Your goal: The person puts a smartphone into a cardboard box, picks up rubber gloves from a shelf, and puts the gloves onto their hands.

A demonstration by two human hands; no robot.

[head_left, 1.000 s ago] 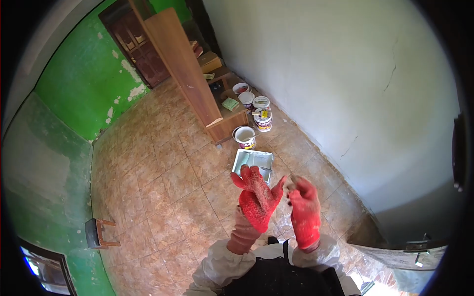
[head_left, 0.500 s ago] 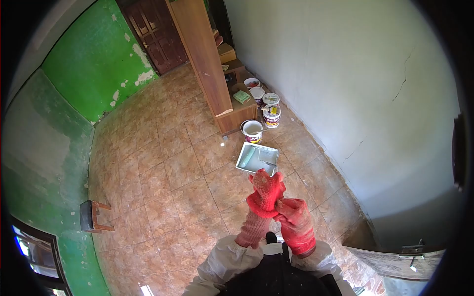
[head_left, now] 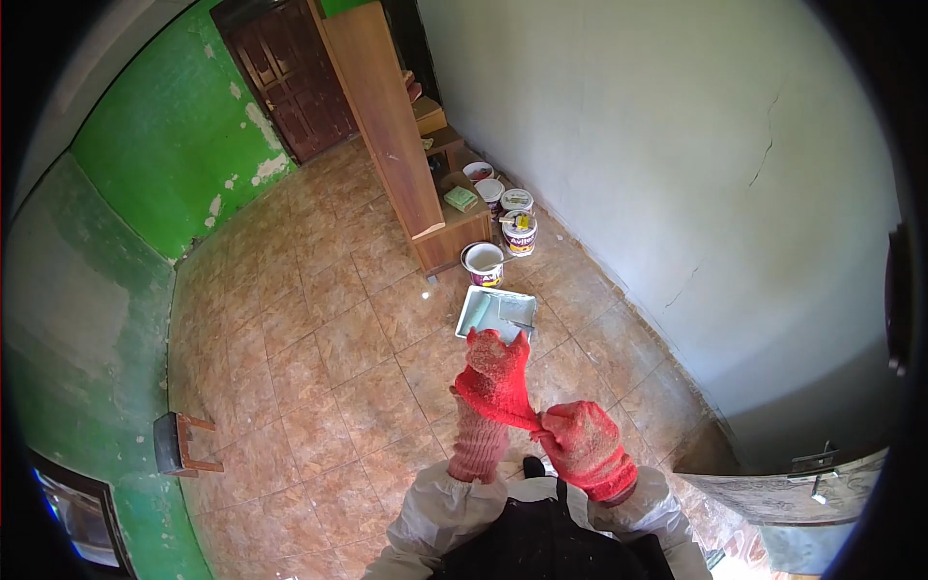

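Both of my hands are in red knitted work gloves. My left hand (head_left: 495, 365) is raised in front of me, over a ribbed pink cuff at the wrist; its fingers are foreshortened and hard to make out. With closed fingers, my right hand (head_left: 588, 443) grips the edge of the left red glove (head_left: 503, 401) and stretches it out to the right. Beyond the left hand, on the floor, lies a white paint tray (head_left: 528, 297) holding a roller with a pale green sleeve (head_left: 477, 311).
Several paint buckets (head_left: 520, 237) stand by a wooden cabinet (head_left: 387, 130) along the pale, cracked wall (head_left: 677, 174). An open bucket (head_left: 484, 259) is behind the tray. A stool (head_left: 184, 444) sits by the green wall at left; a wooden board with a latch (head_left: 807, 491) is at lower right.
My right hand has pulled the left glove's edge to the right, widening the gap between the hands. The left hand has moved slightly left; the view has shifted a little.
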